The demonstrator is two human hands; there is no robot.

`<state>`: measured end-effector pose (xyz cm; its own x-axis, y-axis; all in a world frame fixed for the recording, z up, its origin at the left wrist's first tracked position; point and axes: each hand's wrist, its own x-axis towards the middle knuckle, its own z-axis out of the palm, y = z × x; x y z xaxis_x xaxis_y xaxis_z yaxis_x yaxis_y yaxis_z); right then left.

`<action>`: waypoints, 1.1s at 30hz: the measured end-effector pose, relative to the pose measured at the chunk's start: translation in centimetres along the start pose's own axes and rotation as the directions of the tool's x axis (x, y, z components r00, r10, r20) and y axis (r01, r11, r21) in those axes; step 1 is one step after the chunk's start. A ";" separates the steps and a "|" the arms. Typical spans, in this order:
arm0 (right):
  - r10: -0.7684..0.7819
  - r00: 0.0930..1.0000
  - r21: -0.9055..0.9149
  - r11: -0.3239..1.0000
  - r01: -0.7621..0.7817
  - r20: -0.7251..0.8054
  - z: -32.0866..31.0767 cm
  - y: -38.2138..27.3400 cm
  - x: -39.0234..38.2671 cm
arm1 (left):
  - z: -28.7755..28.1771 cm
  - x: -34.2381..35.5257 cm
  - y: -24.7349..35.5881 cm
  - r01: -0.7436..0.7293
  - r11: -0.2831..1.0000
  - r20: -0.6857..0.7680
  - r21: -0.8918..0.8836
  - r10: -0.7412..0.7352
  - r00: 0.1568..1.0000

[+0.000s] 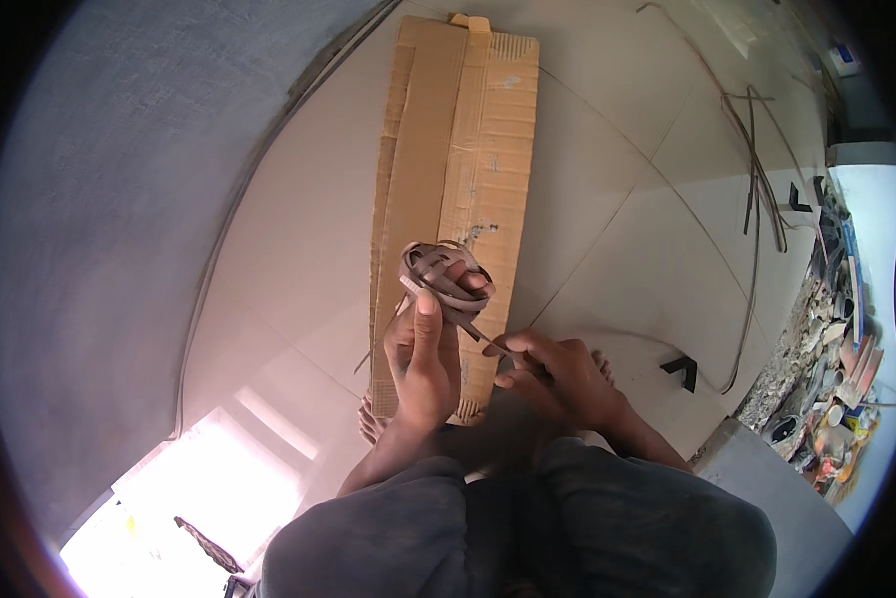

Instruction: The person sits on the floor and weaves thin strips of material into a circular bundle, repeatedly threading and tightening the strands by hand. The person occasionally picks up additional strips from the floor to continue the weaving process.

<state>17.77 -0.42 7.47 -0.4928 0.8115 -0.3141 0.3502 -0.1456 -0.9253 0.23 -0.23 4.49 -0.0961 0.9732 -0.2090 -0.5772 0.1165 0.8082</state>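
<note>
My left hand (pixel 423 369) is closed on a woven bundle of flat brown strips (pixel 438 261), thumb upright at its near side and fingertips showing inside the loops. A loose strip runs from the bundle down to my right hand (pixel 553 374), whose fingers are curled round it, just right of the cardboard. Below the bundle lies a long piece of flattened brown cardboard (pixel 488 140), its near end between my bare feet.
A grey wall (pixel 109 219) curves along the left. On the tiled floor (pixel 617 249) at the right lie long thin strips (pixel 752 159) and black angled pieces (pixel 679 371). Mixed debris (pixel 827 409) lines the right edge. Sunlight falls at the lower left.
</note>
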 end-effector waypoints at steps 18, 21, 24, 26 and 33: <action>0.220 0.890 0.184 0.932 -0.313 0.399 -6.4 7.6 3.8 | -0.2 -1.0 1.7 0.546 0.837 0.308 -0.050 -0.507 0.805; 0.262 0.885 0.122 0.936 -0.330 0.386 -8.4 7.4 4.5 | -0.1 -1.1 1.6 0.605 0.795 0.393 -0.037 -0.546 0.740; 0.314 0.876 -0.044 0.946 -0.321 0.366 -9.4 6.3 5.1 | 0.4 -1.2 1.8 0.649 0.758 0.456 0.063 -0.600 0.657; 0.333 0.879 -0.128 0.943 -0.308 0.340 -9.4 5.4 5.5 | 0.3 -1.3 1.7 0.650 0.731 0.468 0.209 -0.658 0.590; 0.289 0.949 -0.224 0.940 -0.256 0.127 -9.2 1.2 4.9 | 2.1 -0.5 1.8 0.433 0.493 0.273 0.755 -0.835 0.477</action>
<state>23.12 8.55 6.75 -0.4681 0.6559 -0.5922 0.6336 -0.2180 -0.7423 0.95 -0.13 7.26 0.6575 0.4210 -0.6248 0.2855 0.6282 0.7238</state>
